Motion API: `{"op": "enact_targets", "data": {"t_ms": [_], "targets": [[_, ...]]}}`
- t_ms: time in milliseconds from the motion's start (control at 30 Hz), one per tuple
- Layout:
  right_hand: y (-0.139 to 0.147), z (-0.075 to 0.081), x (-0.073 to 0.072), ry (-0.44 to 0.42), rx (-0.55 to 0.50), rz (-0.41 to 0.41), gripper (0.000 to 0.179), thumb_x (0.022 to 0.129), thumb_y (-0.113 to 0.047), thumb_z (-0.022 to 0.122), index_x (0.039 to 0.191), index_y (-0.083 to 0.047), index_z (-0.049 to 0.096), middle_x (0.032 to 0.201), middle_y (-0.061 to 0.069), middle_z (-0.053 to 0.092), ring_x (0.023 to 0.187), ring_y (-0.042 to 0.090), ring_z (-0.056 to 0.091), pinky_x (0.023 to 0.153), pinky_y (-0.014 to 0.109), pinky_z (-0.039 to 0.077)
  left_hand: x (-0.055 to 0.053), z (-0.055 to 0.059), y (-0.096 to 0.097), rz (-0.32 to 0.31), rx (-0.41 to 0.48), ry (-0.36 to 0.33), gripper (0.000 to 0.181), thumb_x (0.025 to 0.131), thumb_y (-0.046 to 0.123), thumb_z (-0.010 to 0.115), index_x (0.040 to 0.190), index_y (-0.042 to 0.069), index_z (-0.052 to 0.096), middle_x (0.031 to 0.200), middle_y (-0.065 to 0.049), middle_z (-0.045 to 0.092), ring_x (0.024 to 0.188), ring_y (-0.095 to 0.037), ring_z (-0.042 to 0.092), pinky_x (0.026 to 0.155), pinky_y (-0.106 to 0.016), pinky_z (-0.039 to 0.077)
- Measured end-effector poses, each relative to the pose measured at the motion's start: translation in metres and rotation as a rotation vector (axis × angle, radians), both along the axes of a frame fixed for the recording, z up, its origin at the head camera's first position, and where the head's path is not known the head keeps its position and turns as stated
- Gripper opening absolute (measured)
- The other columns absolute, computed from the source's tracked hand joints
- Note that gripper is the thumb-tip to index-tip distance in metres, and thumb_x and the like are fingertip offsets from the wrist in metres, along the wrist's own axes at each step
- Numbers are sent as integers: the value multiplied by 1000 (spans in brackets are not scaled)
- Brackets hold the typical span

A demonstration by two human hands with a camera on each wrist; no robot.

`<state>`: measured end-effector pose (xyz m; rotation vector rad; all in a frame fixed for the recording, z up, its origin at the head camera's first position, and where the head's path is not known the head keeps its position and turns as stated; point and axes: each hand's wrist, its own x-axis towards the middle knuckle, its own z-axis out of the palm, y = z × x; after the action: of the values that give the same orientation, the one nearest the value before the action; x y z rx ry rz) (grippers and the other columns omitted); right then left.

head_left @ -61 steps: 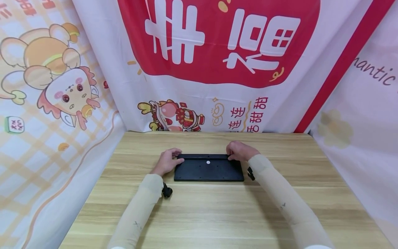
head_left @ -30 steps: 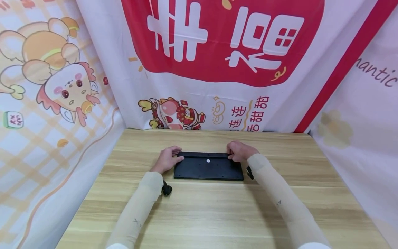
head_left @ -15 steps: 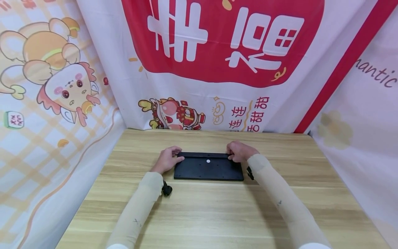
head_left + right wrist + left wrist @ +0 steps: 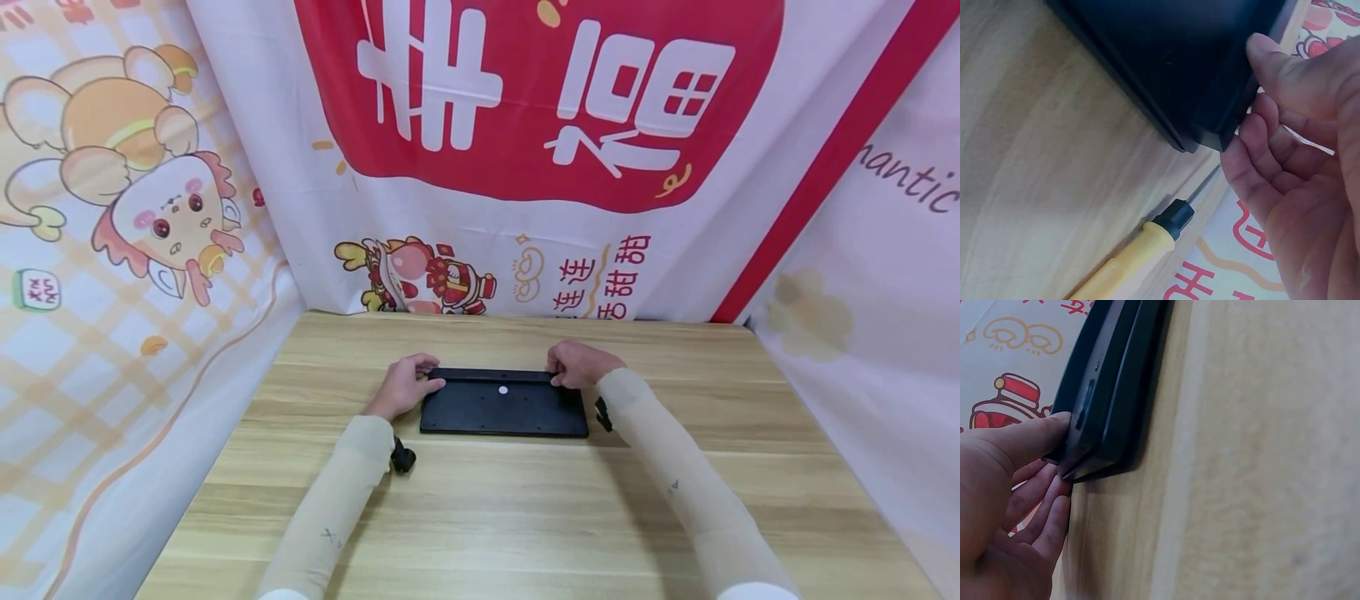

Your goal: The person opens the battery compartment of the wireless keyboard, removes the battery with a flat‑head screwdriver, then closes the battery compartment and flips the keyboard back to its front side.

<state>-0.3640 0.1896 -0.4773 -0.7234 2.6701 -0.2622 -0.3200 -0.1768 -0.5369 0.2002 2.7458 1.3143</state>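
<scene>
A black keyboard [image 4: 502,412] lies underside up on the wooden table, its raised ridge [image 4: 491,375] along the far side. Small holes and a round white sticker [image 4: 503,390] mark its back. My left hand [image 4: 401,388] pinches the ridge's left end, thumb on the near side and fingers at the far edge. At the other end, my right hand [image 4: 585,365] grips the ridge between thumb and curled fingers. The right wrist view shows a yellow-handled screwdriver [image 4: 1125,262] on the table just past the keyboard's right corner. My right hand and sleeve hide it from the head view.
Printed cloth hangs close behind the far table edge [image 4: 480,317], with more cloth on the left [image 4: 150,400] and right [image 4: 862,350]. A small black camera is strapped at each wrist.
The head view has shifted slightly. Both hands keep the same hold on the keyboard, which stays where it was.
</scene>
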Motion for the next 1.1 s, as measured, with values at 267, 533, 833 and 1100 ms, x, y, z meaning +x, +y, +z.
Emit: {"op": "enact_targets", "data": {"t_ms": [267, 533, 833, 1100], "targets": [[2, 8, -8, -54, -27, -1, 13, 92, -21, 84, 92, -14, 73, 89, -2, 72, 81, 12, 63, 75, 28, 55, 0, 2, 1, -1, 18, 3, 41, 98, 23, 78, 136, 11, 68, 137, -14, 70, 132, -33, 64, 116, -51, 51], [2, 12, -13, -91, -33, -21, 13, 91, -20, 85, 89, -14, 73, 88, -2, 72, 80, 11, 62, 74, 27, 53, 0, 3, 1, 7, 7, 3, 41, 98, 22, 78, 136, 11, 68, 137, -14, 70, 131, -33, 64, 116, -51, 51], [0, 10, -14, -139, -56, -48, 11, 90, -18, 85, 88, -13, 76, 87, -3, 72, 74, 11, 57, 66, 23, 49, 0, -1, 1, -2, 1, 15, 40, 98, 21, 77, 135, 9, 69, 135, -15, 71, 129, -33, 65, 114, -51, 52], [-2, 11, -16, -153, -49, -63, 11, 90, -17, 85, 86, -12, 76, 83, -4, 71, 68, 11, 53, 62, 23, 46, -1, 0, 0, 1, -3, 20, 40, 98, 21, 78, 135, 10, 69, 135, -14, 71, 129, -33, 65, 114, -50, 53]]}}
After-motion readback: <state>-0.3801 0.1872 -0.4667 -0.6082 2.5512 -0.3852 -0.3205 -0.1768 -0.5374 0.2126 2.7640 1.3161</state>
